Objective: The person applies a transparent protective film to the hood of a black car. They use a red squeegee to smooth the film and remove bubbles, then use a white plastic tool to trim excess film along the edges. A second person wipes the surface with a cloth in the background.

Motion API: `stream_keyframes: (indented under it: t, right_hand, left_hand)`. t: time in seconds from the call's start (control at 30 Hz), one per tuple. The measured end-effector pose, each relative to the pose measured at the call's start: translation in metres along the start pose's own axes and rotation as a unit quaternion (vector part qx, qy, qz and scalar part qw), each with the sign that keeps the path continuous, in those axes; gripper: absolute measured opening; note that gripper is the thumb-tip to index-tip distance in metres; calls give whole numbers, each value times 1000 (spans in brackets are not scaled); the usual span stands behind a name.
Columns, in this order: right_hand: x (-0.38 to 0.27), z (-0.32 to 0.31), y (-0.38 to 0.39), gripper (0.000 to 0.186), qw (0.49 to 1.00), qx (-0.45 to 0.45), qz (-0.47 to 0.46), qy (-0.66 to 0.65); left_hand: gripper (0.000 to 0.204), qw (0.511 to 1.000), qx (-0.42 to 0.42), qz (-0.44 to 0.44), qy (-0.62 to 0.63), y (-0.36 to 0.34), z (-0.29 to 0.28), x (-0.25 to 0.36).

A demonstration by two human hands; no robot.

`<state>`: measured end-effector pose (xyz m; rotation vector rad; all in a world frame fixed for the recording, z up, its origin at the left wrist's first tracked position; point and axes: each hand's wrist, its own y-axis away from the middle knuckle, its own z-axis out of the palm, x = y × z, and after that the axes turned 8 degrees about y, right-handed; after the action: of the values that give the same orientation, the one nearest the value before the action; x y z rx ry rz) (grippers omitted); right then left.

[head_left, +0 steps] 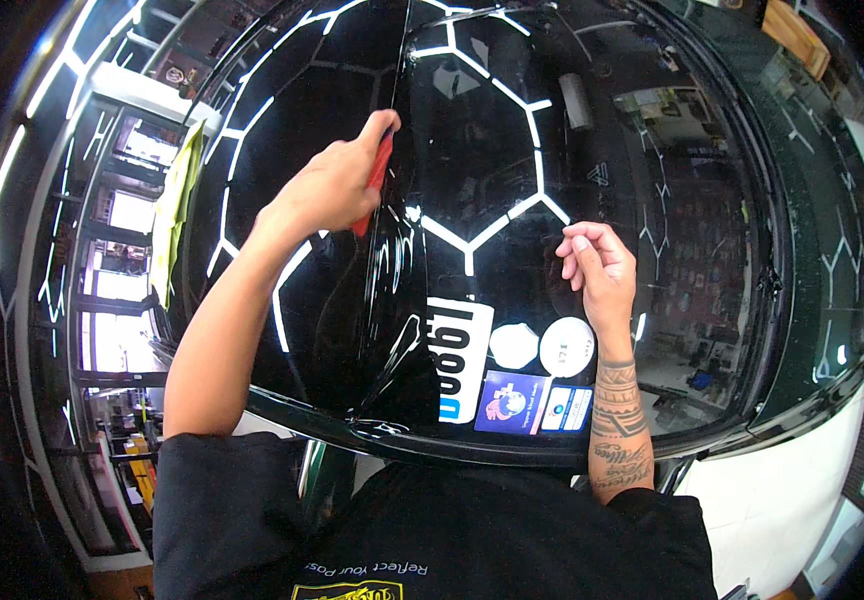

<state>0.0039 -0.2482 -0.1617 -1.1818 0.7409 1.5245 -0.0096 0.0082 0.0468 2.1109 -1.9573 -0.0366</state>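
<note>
In front of me is a large, glossy black vehicle panel, which looks like glass, with bright hexagonal lights mirrored in it. A rippled dark sheet edge or fold runs down its middle. My left hand is closed round a flat red squeegee, its blade lying along that fold. Over the right half hovers my right hand, fingers loosely curled and apart, with nothing visible in it. Below it are round white stickers, a white strip with dark characters and a blue-purple sticker.
A yellow-green cloth hangs at the panel's left side. The panel's dark lower rim curves close to my body. White bodywork or covering lies at the lower right. Shelving with lit openings stands at the left, and a wooden box is at the upper right.
</note>
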Motion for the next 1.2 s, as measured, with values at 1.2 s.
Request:
stream_keyframes:
  t: [1.2]
  right_hand:
    - [5,2,1,16,1000,5,-19,21]
  left_hand:
    - [67,982,54,-103,146,128,40,10]
